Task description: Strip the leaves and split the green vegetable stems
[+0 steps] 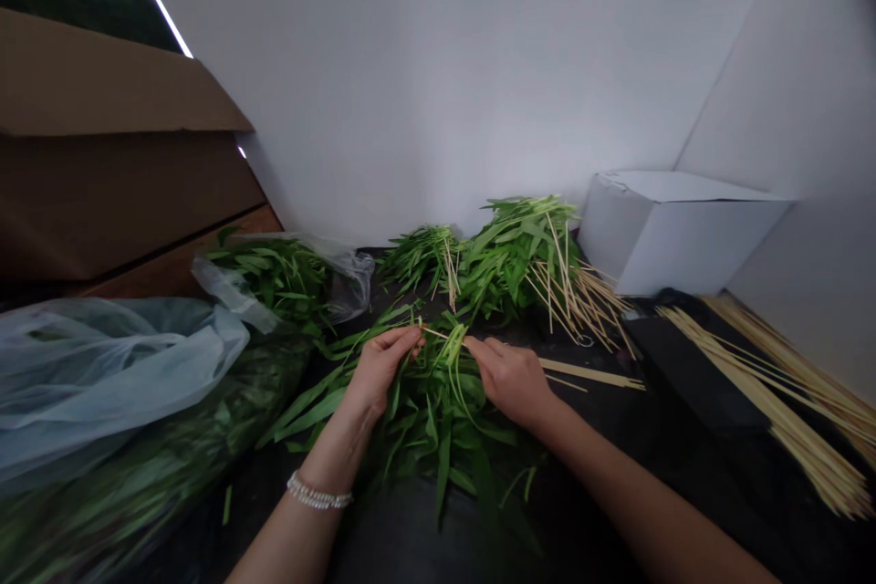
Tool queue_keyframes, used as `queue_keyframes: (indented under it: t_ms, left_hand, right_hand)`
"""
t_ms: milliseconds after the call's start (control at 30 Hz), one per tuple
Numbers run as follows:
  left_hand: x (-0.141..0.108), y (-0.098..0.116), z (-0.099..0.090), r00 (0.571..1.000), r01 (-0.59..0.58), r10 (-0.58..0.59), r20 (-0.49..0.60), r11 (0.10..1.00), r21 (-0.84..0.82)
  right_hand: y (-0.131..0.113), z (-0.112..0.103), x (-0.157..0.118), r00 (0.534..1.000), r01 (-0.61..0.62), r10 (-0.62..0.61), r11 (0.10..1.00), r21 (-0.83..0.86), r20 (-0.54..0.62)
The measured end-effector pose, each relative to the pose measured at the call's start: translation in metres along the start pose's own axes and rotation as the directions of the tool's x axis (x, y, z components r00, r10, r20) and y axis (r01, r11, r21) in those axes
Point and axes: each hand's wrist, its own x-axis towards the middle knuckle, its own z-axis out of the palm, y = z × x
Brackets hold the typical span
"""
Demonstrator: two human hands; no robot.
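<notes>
My right hand (513, 379) is closed around a thin bamboo skewer (435, 332), which points left toward my other hand. Pale green stems of leafy greens like water spinach (450, 356) are gathered on the skewer just left of my right fingers. At the skewer's far tip, my left hand (383, 365) pinches with thumb and forefinger; a small bit of green stem shows there. Below both hands spreads a loose heap of long narrow leaves (417, 424) on the dark surface. The skewer's other end is hidden by my right hand.
Skewered bunches of greens (520, 246) lie at the back, near a white box (684, 233). Loose skewers (773, 411) lie at right beside a black block (698, 374). Plastic bags (116, 383) of greens are at left, before a cardboard box (102, 192).
</notes>
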Motion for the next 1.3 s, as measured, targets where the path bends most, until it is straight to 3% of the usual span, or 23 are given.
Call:
queue_keyframes:
  t_ms: [133, 333, 467, 633, 767, 900, 967, 1067, 1167, 1300]
  left_hand:
    - [-0.003, 0.0, 0.003, 1.0, 0.0, 0.0, 0.019, 1.0, 0.017]
    - [-0.013, -0.005, 0.014, 0.987, 0.096, -0.103, 0.123, 0.993, 0.062]
    - [-0.012, -0.007, 0.013, 0.991, 0.04, -0.051, 0.127, 0.995, 0.089]
    - [-0.001, -0.005, 0.001, 0.994, -0.087, 0.079, 0.074, 0.99, 0.108]
    - [0.002, -0.005, -0.003, 0.978, -0.202, 0.181, 0.107, 0.949, 0.242]
    - [0.003, -0.01, -0.001, 0.939, -0.336, 0.265, 0.219, 0.839, 0.427]
    - [0.002, -0.012, -0.001, 0.909, -0.413, 0.305, 0.283, 0.743, 0.527]
    - [-0.002, -0.013, -0.002, 0.833, -0.553, 0.345, 0.433, 0.482, 0.679]
    - [-0.007, -0.009, -0.002, 0.77, -0.633, 0.304, 0.561, 0.255, 0.731]
    - [-0.011, -0.003, -0.001, 0.792, -0.603, 0.26, 0.553, 0.185, 0.776]
  right_hand:
    - [-0.002, 0.002, -0.001, 1.0, 0.009, -0.009, 1.0, 0.01, -0.014]
    - [-0.006, 0.004, -0.002, 1.0, 0.022, -0.021, 0.999, 0.027, -0.017]
    - [-0.004, 0.004, -0.001, 0.999, 0.023, -0.022, 1.0, 0.017, -0.04]
    - [0.006, -0.001, 0.003, 0.976, -0.022, 0.029, 0.999, 0.038, -0.215]
    - [0.014, -0.005, 0.004, 0.919, -0.078, 0.112, 0.991, 0.104, -0.379]
    - [0.018, -0.007, 0.003, 0.869, -0.074, 0.168, 0.974, 0.212, -0.465]
    - [0.018, -0.009, 0.002, 0.852, -0.091, 0.213, 0.96, 0.266, -0.478]
    - [0.018, -0.012, 0.001, 0.837, -0.154, 0.32, 0.917, 0.369, -0.445]
    - [0.019, -0.014, 0.001, 0.832, -0.214, 0.407, 0.862, 0.459, -0.377]
    - [0.021, -0.014, 0.001, 0.817, -0.261, 0.476, 0.808, 0.528, -0.325]
